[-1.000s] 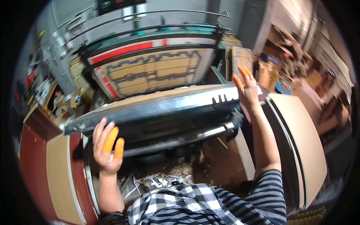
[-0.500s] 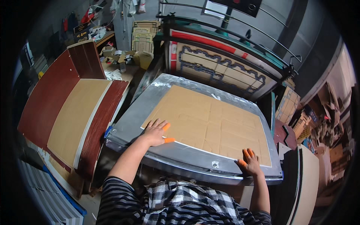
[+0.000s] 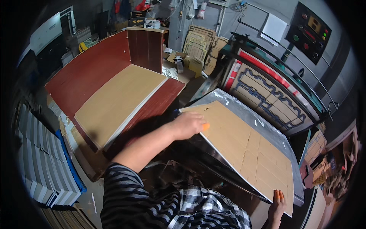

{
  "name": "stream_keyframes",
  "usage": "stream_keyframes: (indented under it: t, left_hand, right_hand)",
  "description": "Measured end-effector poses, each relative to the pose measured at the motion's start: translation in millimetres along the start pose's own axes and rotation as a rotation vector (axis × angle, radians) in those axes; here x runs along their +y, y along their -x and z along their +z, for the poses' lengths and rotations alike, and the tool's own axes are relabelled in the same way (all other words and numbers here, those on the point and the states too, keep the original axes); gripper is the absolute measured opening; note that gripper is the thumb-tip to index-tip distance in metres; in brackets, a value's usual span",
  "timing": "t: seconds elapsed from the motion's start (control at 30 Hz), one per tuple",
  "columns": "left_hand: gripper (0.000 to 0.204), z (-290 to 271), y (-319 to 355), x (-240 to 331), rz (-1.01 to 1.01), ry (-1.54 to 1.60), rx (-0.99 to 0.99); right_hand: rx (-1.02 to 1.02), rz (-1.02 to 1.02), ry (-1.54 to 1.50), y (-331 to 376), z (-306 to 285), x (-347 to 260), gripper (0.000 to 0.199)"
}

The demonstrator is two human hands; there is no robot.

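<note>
A large brown cardboard sheet (image 3: pixel 244 149) with faint crease and cut lines lies at a slant across the grey metal press bed (image 3: pixel 238 103), its near edge jutting past the bed. My left hand (image 3: pixel 188 125) is closed on the sheet's left end, which looks raised. Near the sheet's close right corner, my right hand (image 3: pixel 278 208) grips the edge, fingers on top and the thumb hidden. Orange finger covers show on both hands. Behind the bed stands the upright press plate with a cutting die (image 3: pixel 263 97) of dark foam-lined outlines.
To the left, a dark red open-sided bin (image 3: pixel 91 80) holds a stack of brown sheets (image 3: pixel 122 99). Grey-white stacked boards (image 3: pixel 42 156) stand at far left. A control panel (image 3: pixel 310 32) hangs at upper right. Cardboard scraps (image 3: pixel 341 164) pile up at the right.
The cardboard sheet has slid toward me over the bed's near edge. My left hand went from lying spread on it to gripping its left end; my right hand now holds the edge. The view turned left.
</note>
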State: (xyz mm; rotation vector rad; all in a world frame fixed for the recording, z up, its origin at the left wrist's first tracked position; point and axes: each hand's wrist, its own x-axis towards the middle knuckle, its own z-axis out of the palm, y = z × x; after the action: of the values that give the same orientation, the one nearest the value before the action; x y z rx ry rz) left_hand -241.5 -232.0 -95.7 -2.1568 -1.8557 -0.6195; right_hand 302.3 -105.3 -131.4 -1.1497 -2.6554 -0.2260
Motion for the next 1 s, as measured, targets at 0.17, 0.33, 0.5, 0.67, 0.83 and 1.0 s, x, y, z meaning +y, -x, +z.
stream_keyframes:
  t: [0.17, 0.33, 0.5, 0.67, 0.83, 1.0]
  left_hand:
    - [0.018, -150, 22, -67, 0.079, -0.279, 0.074]
    - [0.035, -310, 162, -40, -0.32, -0.621, 0.122]
    - [0.043, -299, 342, -15, -0.71, -0.917, 0.191]
    - [0.021, -118, 461, -77, -0.999, -0.965, 0.448]
    - [0.031, 35, 463, -141, -1.408, -0.849, 0.167]
    - [0.036, 79, 442, -199, -1.412, -0.672, 0.09]
  right_hand:
    - [0.031, -0.024, -0.253, -92, -17, -100, 0.059]
    - [0.243, -0.357, -0.47, -232, -16, -252, 0.063]
    - [0.41, -0.835, -0.466, -347, 0, -412, 0.049]
    - [0.371, -0.772, -0.315, -389, 107, -542, 0.046]
    - [0.096, -1.05, -0.482, -271, 143, -580, 0.047]
    - [-0.21, -1.19, -0.563, -205, 102, -481, 0.036]
